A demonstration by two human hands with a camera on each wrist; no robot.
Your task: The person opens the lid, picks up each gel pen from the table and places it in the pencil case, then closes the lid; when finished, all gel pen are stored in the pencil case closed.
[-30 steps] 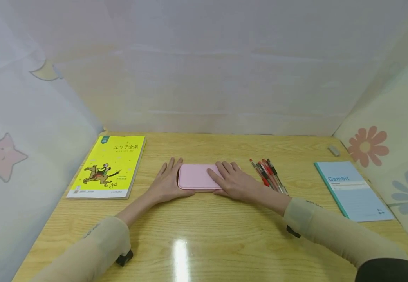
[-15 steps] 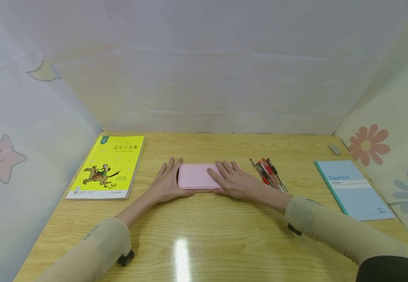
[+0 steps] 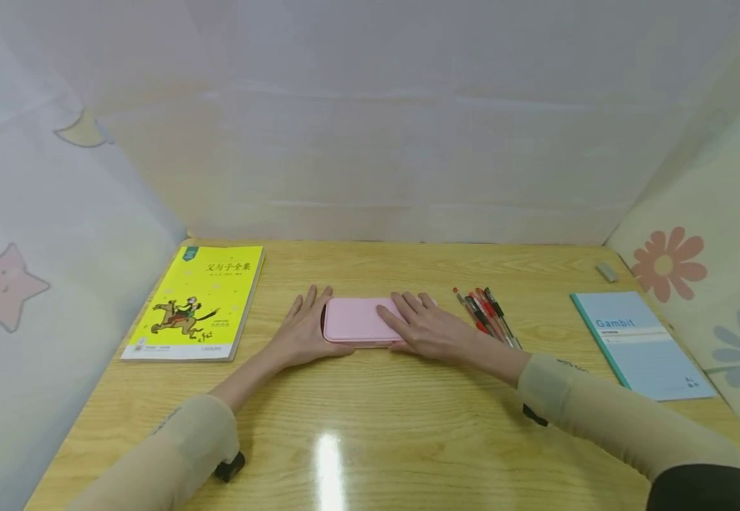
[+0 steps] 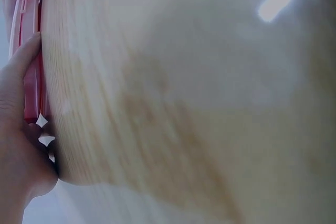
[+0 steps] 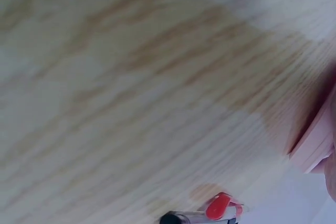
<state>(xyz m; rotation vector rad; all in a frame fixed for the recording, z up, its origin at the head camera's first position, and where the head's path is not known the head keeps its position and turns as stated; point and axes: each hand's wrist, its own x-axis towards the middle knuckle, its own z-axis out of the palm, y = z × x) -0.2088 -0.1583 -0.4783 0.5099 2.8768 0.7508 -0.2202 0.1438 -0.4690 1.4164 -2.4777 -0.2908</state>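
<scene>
A pink pencil case (image 3: 357, 319) lies flat on the wooden table in the head view, its lid down. My left hand (image 3: 300, 337) holds its left end, thumb along the near side and fingers at the far left corner. Over the right end lies my right hand (image 3: 430, 330), fingers across the lid and thumb at the near edge. The left wrist view shows the case's red-pink side (image 4: 32, 87) beside the left thumb. Only a corner of the case (image 5: 312, 148) shows in the right wrist view; most of the right hand is out of it.
Several red and black pens (image 3: 488, 316) lie just right of the case. A yellow book (image 3: 194, 301) is at the left, a blue notebook (image 3: 641, 344) at the right, with a small grey eraser-like block (image 3: 606, 272) behind it. Fabric walls (image 3: 370, 170) enclose the table.
</scene>
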